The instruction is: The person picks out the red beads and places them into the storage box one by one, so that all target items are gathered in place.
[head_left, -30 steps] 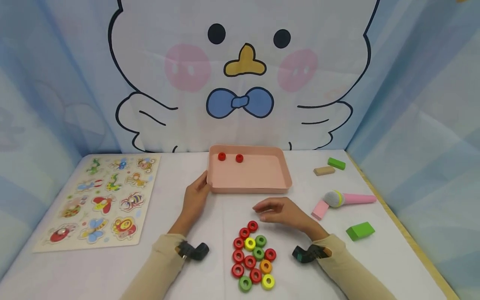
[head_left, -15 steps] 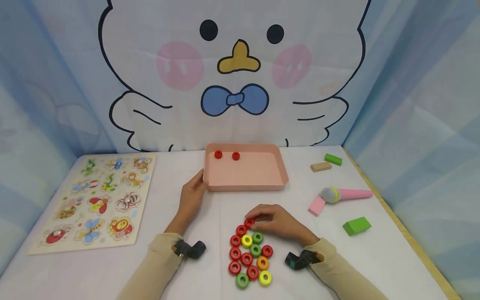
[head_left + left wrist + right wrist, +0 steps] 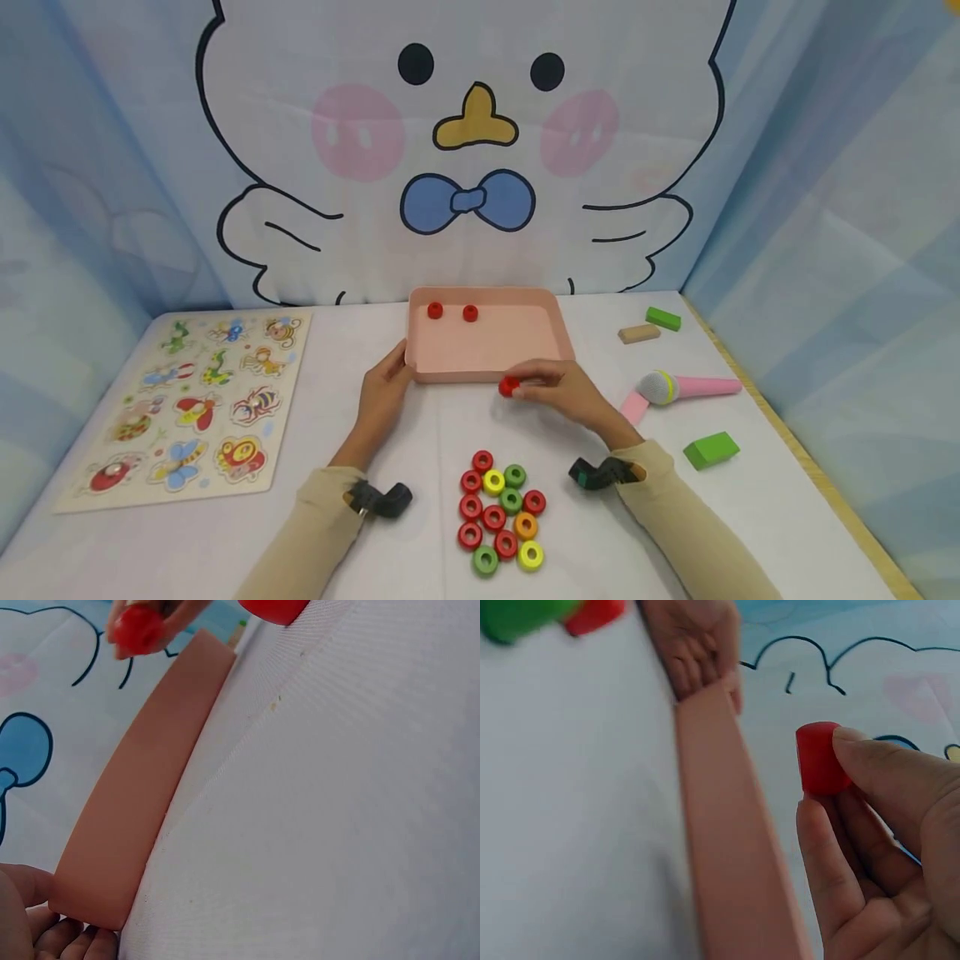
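Right hand [image 3: 558, 393] pinches one red ring [image 3: 509, 387] between thumb and fingertips [image 3: 870, 761], gripping it firmly. The ring sits at centre frame in the head view, off the table, just at the near rim of the pink tray [image 3: 491, 375]. Left hand [image 3: 384, 392] rests against the tray's left near corner, fingers relaxed and straight along the wall, steadying it, not curled round anything.

Two red rings [image 3: 452, 312] lie in the tray's far left corner. The ring pile [image 3: 498, 510], red, green, yellow and orange, sits at lower centre, well apart from my right hand.

Step in hand, as I judge it: carrying a red ring from pile to tray, the carry nearly done. Next move calls for clearing the near rim, getting the ring over the tray floor, then loosening thumb and fingertips. The left hand should hold the tray so it does not slide.

Against half a second ago: my right hand was down at the top of the pile, closing on this ring. It has since lifted and gone up-frame to the tray edge. The pile is one red short at its top. Left hand and tray unchanged.
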